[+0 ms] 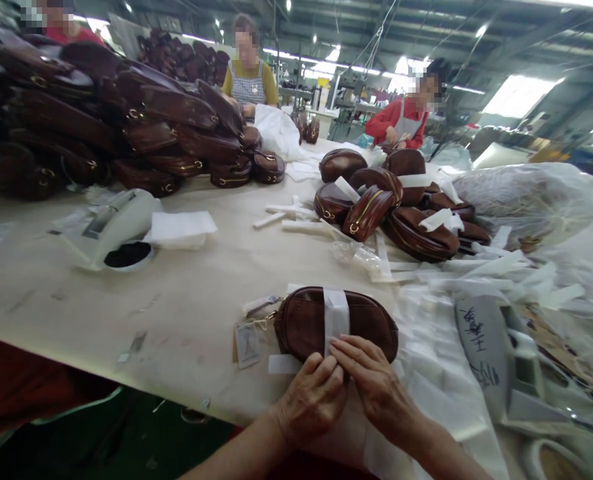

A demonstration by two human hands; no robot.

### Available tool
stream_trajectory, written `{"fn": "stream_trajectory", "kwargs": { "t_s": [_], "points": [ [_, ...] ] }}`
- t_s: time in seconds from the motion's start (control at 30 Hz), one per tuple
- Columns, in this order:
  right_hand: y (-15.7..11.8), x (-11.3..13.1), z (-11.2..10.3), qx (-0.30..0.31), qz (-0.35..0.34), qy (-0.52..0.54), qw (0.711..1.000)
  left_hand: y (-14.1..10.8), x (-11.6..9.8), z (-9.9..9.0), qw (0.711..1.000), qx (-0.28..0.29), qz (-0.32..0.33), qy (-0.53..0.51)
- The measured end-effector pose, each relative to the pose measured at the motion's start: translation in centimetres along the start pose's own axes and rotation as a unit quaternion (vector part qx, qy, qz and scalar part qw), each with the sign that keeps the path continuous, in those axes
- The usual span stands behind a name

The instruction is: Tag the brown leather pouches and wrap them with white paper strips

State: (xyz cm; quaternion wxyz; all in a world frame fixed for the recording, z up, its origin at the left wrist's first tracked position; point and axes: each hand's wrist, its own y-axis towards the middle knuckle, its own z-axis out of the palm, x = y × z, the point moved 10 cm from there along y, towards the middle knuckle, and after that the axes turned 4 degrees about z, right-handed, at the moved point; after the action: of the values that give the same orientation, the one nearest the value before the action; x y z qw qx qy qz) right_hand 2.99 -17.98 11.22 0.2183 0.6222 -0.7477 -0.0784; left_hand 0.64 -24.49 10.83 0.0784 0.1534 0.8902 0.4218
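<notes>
Dark brown and glossy, an oval pouch [302, 325] lies by the near edge of the counter [186, 320], a white band [336, 312] running across its middle. The left hand [316, 395] pinches the band's lower end between thumb and curled fingers; the right hand [373, 377] rests straight, close-set fingers on the band and pouch, though I cannot tell whether its thumb grips anything beneath. Paper tags [247, 345] hang at the pouch's left end. Toward the counter's right edge stands a grey plastic holder [486, 357] with black handwriting, loose white strips [481, 267] beyond it. More brown pouches [371, 210] are heaped farther back, and a taller pile [176, 110] fills the far left corner. Two aproned co-workers [250, 77] stand along the far edge.
</notes>
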Motion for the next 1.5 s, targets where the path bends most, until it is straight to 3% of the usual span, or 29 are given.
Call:
{"fn": "stream_trajectory", "kwargs": {
  "t_s": [0.1,0.17,0.23,0.3,0.37,0.4,0.47,0.5,0.57,0.63,0.7,0.77,0.83,0.9,0.97,1.0,1.07,1.2,1.33,1.4,1.5],
  "points": [
    [-0.3,0.3,0.7,0.042,-0.020,-0.036,0.998,0.1,-1.1,-1.0,0.998,-0.008,0.044,-0.040],
    [-0.5,0.9,0.6,0.042,-0.036,-0.067,0.996,0.5,-0.4,-2.1,0.999,-0.017,0.022,-0.041],
    [-0.6,1.4,0.4,0.034,-0.046,-0.083,0.995,1.1,2.7,-3.2,0.996,-0.020,-0.084,0.001],
    [-0.4,0.7,-0.1,0.042,-0.036,-0.046,0.997,0.9,7.7,-3.9,0.967,0.004,-0.249,0.054],
    [0.4,-2.4,-1.5,0.017,0.043,0.035,0.998,-0.2,13.1,-3.3,0.908,0.086,-0.404,0.064],
    [0.7,-5.0,-2.5,-0.011,0.116,0.077,0.990,-1.1,15.3,-2.3,0.871,0.148,-0.467,0.039],
    [0.4,-11.0,-3.4,-0.053,0.304,0.167,0.936,-2.8,18.3,0.1,0.795,0.269,-0.542,-0.042],
    [0.0,-13.3,-3.0,-0.047,0.381,0.212,0.899,-3.1,19.2,1.1,0.772,0.307,-0.550,-0.077],
    [-0.1,-15.4,-1.3,0.005,0.461,0.301,0.834,-3.0,20.2,2.2,0.755,0.347,-0.542,-0.125],
    [0.3,-15.4,0.1,0.048,0.471,0.363,0.803,-2.5,20.5,2.6,0.755,0.354,-0.533,-0.145],
    [0.2,-15.0,0.5,0.052,0.471,0.387,0.791,-2.2,20.0,2.4,0.757,0.344,-0.532,-0.158],
    [-0.6,-14.5,0.1,0.023,0.472,0.400,0.785,-2.1,19.0,1.3,0.767,0.316,-0.535,-0.159],
    [-1.8,-14.0,-1.2,-0.044,0.455,0.393,0.798,-1.6,17.9,-0.7,0.804,0.258,-0.519,-0.133],
    [-3.3,-13.4,-3.0,-0.131,0.413,0.355,0.828,0.0,16.4,-4.0,0.887,0.152,-0.431,-0.071],
    [-4.8,-12.2,-4.5,-0.203,0.358,0.294,0.863,1.4,13.5,-7.4,0.959,0.036,-0.282,0.003],
    [-5.3,-11.4,-4.9,-0.225,0.331,0.261,0.879,1.5,12.0,-8.6,0.976,-0.005,-0.216,0.036],
    [-5.8,-9.8,-5.3,-0.240,0.282,0.197,0.908,1.0,10.4,-9.6,0.985,-0.035,-0.146,0.084],
    [-4.7,-7.0,-6.5,-0.224,0.214,0.091,0.947,0.4,10.4,-9.7,0.980,-0.001,-0.149,0.129],
    [-1.6,-3.8,-8.3,-0.182,0.120,-0.031,0.976,2.6,9.7,-9.3,0.978,0.074,-0.109,0.160],
    [0.1,-2.7,-7.9,-0.143,0.075,-0.056,0.985,3.8,9.4,-8.3,0.980,0.117,-0.073,0.144],
    [1.5,-2.8,-6.8,-0.131,0.074,-0.049,0.987,4.5,10.0,-6.7,0.982,0.141,-0.067,0.108]
  ]
}}
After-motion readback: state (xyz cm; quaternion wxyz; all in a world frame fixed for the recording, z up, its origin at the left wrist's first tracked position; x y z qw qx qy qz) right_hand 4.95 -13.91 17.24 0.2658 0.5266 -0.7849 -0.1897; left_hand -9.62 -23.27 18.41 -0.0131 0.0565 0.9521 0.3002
